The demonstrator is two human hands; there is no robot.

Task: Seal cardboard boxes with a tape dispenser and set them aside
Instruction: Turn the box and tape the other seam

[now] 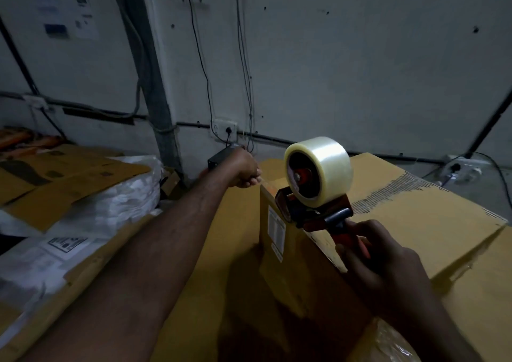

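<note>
At far left, flattened cardboard sheets (63, 173) stacked over white plastic wrapping (119, 195), with a printed paper label (66, 244) lower down. Behind, on the grey wall, a few posted papers (63, 15), a vertical pipe (155, 84) and loose cables (202, 56). Near the wall's foot, a socket (225, 128) and a small black adapter (221, 158) just below it.

Reaching across from lower left, a bare forearm, ending in the left grip (245, 171) at the far left corner of the cardboard box (415, 223): fingers curled, touching the box's top edge; impossible to tell whether clamped on that edge, on a tape end, or on nothing. Left of the box and lower, another brown cardboard surface (221, 250) in shadow. On the box's left side face, a white printed sticker (276, 231).

Resting on the box's left top edge, just above the sticker, the tape dispenser (313, 212): red frame, roll of clear tape (324, 165) upright on top, nose toward the left grip. At lower right, the right grip (379, 256) clamped around the dispenser's red handle, fingers wrapped. Across the box's broad top, a strip of torn, dashed marks (388, 195). At far right by the wall, a second socket (457, 167); in the bottom right corner, crinkled clear plastic (393, 345).
</note>
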